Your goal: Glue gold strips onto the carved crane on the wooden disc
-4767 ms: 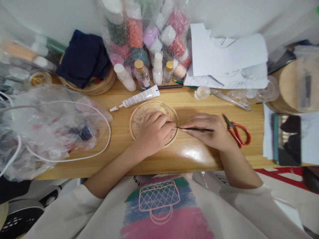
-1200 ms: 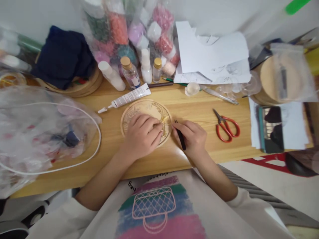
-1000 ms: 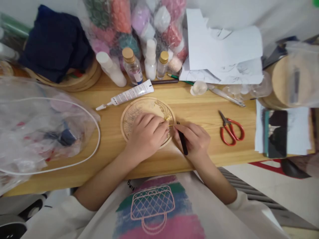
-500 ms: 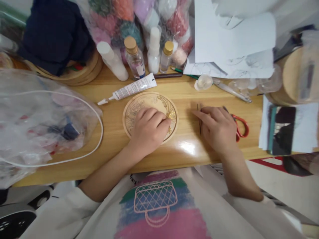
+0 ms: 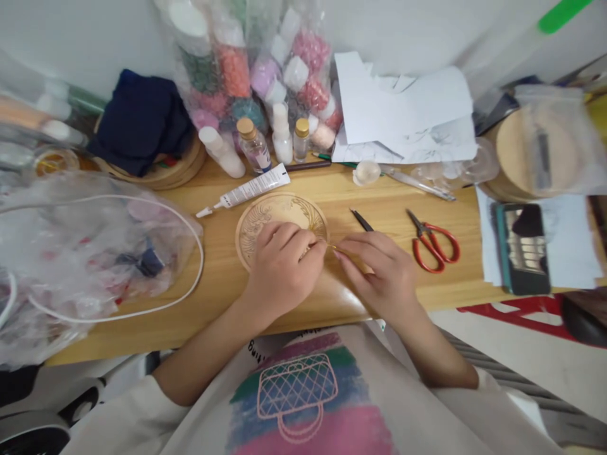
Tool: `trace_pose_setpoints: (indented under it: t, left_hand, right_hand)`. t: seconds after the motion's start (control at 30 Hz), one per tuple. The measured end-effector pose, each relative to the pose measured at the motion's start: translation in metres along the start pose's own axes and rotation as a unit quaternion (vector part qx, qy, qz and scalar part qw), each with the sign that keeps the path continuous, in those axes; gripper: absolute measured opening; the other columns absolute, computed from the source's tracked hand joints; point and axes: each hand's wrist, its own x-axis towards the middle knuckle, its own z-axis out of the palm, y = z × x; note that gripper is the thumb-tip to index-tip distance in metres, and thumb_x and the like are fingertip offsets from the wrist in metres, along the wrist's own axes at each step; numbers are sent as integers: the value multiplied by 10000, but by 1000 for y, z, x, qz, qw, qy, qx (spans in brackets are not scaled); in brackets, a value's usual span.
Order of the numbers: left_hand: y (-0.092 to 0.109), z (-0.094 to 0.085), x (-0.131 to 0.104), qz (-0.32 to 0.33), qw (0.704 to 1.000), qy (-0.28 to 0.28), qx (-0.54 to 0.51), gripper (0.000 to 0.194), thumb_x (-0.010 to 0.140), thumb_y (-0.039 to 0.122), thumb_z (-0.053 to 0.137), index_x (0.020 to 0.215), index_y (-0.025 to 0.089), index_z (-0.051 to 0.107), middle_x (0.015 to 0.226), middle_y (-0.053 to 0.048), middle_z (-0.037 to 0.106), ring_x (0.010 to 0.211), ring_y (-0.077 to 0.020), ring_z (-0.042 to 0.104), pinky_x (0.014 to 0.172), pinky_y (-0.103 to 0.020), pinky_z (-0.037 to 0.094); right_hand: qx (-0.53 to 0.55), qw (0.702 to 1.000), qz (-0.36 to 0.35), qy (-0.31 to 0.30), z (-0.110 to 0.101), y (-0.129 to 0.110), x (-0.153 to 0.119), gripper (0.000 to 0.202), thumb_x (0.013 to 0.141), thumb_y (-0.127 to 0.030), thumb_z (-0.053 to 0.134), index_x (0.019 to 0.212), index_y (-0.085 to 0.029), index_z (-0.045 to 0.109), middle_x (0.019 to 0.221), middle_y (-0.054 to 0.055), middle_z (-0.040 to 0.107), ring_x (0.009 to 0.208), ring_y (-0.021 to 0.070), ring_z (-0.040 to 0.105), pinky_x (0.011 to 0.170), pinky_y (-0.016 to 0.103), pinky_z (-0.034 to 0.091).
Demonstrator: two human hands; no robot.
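Observation:
A round wooden plaque (image 5: 284, 205) with an engraved pattern and gold wire along its right side lies on the table. My left hand (image 5: 284, 265) rests over its lower part, fingers curled, thumb and forefinger closed on a thin gold wire (image 5: 333, 247) at the right rim. From the other side my right hand (image 5: 379, 268) pinches the same wire between thumb and forefinger. Just above my right hand lie dark tweezers (image 5: 361, 219), partly covered by its fingers. Red-handled scissors (image 5: 434, 243) lie open to the right.
A white glue tube (image 5: 253, 189) lies behind the plaque, with small bottles (image 5: 256, 145) standing beyond it. A plastic bag with a white cord (image 5: 199, 253) fills the left. Papers (image 5: 403, 120), a pen (image 5: 417, 182) and a phone (image 5: 524, 249) are at the right.
My right hand has let go of the tweezers and moved left to the wire by the plaque. My left hand has stayed on the plaque. The camera view has shifted slightly.

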Motion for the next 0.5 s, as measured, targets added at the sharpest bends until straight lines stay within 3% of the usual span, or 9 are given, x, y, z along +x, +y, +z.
trace_pose_setpoints:
  t: [0.5]
  left_hand:
    - [10, -13, 2, -14, 999, 9, -33, 93, 870, 114, 605, 827, 192, 631, 759, -7, 667, 759, -178, 556, 756, -362, 450]
  right_hand:
    - [16, 1000, 8, 14, -5, -7, -2, 108, 896, -152, 596, 922, -205, 686, 825, 41, 743, 766, 164, 695, 690, 283, 565]
